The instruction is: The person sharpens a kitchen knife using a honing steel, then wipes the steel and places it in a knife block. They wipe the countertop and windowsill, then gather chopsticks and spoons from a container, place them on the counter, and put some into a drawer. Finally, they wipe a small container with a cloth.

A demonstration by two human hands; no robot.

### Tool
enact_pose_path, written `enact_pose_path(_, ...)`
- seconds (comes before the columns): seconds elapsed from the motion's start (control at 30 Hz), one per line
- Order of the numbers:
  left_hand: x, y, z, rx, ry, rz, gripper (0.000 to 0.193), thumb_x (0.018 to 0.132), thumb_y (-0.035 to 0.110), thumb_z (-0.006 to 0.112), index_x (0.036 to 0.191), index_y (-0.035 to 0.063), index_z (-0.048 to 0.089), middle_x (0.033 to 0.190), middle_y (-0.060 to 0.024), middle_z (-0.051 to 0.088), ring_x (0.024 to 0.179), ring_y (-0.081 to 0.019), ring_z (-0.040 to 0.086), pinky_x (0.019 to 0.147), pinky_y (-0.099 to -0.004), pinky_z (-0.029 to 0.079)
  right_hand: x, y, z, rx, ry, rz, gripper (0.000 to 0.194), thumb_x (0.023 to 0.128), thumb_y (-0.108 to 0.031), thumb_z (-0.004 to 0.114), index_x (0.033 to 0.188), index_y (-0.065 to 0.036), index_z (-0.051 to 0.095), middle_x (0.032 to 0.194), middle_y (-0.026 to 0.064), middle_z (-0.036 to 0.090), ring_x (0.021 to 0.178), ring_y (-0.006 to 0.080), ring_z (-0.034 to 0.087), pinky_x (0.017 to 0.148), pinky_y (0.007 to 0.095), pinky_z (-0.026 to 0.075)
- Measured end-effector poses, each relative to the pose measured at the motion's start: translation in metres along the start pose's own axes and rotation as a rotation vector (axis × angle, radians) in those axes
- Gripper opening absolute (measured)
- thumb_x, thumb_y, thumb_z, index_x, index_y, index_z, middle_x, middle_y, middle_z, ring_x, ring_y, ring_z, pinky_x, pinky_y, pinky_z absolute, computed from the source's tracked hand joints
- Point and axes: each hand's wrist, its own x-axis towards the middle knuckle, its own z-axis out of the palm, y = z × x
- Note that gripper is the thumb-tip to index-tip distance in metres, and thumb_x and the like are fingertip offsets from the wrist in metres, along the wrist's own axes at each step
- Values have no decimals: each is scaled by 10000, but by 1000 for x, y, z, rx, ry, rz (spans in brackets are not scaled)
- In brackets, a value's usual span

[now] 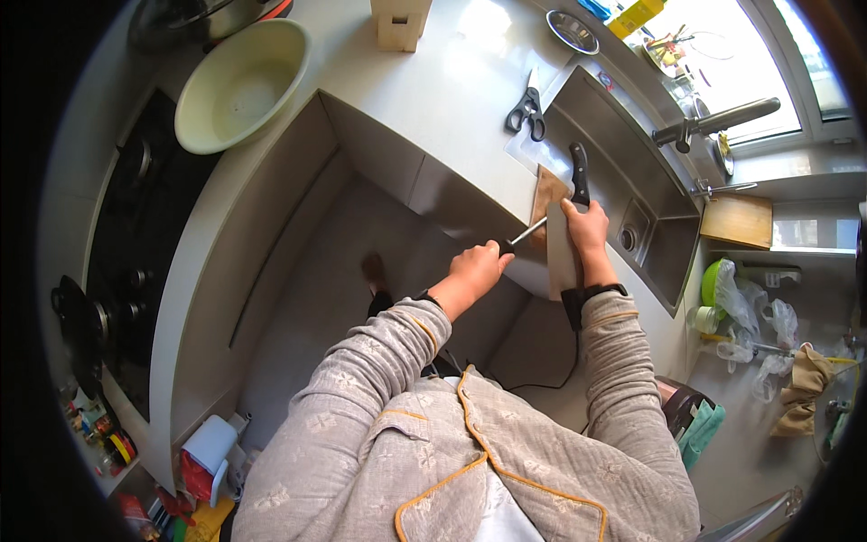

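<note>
My left hand [471,274] grips the black handle of a thin metal-shafted tool [528,232], possibly a screwdriver or a sharpening rod. Its shaft slants up to the left side of a broad, flat cleaver blade [562,261]; whether it touches cannot be told. My right hand [588,234] holds this blade near its upper end, thumb on the flat face. A black riveted handle [579,173] extends beyond my fingers over the sink's edge, apparently the cleaver's own. Beneath the blade's upper end, a brown cloth or pad [550,193] lies at the counter corner.
Black-handled kitchen scissors [527,112] lie beside the steel sink [667,264] and its faucet [718,122]. A pale basin [244,85] stands near the black stove [145,223]. A black cord [542,386] hangs under my right wrist. A wooden block [401,27] stands at the back.
</note>
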Motion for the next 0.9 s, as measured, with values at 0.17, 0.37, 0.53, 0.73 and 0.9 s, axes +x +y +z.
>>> enact_pose_path(0.17, 1, -3, 0, -1, -4, -25, 438, 961, 467, 516, 929, 32, 557, 838, -220, 685, 816, -433, 665, 703, -533, 534, -19, 19, 2, 44, -24, -38, 518, 737, -415, 776, 971, 34, 665, 944, 243, 694, 937, 355, 678, 829, 417, 510)
enact_pose_path(0.37, -1, 3, -2, 10, -23, -7, 441, 961, 468, 515, 939, 30, 562, 847, -226, 685, 829, -434, 665, 713, -527, 536, 3, 7, 2, 40, 17, 17, 507, 756, -422, 768, 979, 19, 652, 970, 265, 680, 963, 406, 654, 840, 444, 507)
enact_pose_path(0.53, -2, -2, 0, 1, -5, -19, 440, 958, 472, 519, 942, 34, 564, 845, -224, 685, 823, -433, 665, 712, -524, 537, -24, 22, 4, 51, 24, -52, 516, 744, -446, 766, 918, 28, 660, 914, 249, 687, 901, 373, 671, 823, 424, 504)
enact_pose_path(0.73, -1, 1, 0, 9, -10, -11, 444, 955, 476, 523, 932, 35, 561, 844, -221, 684, 827, -430, 666, 716, -525, 537, 7, 27, 13, 59, 44, 2, 522, 742, -442, 764, 940, 30, 666, 908, 245, 690, 895, 373, 674, 825, 418, 504)
enact_pose_path(0.9, 3, -3, -1, -7, -3, 12, 442, 956, 475, 521, 936, 35, 562, 850, -224, 684, 825, -434, 664, 722, -526, 537, -17, 34, 11, 45, 23, -34, 484, 739, -411, 770, 915, 28, 671, 873, 226, 696, 875, 345, 683, 808, 406, 511)
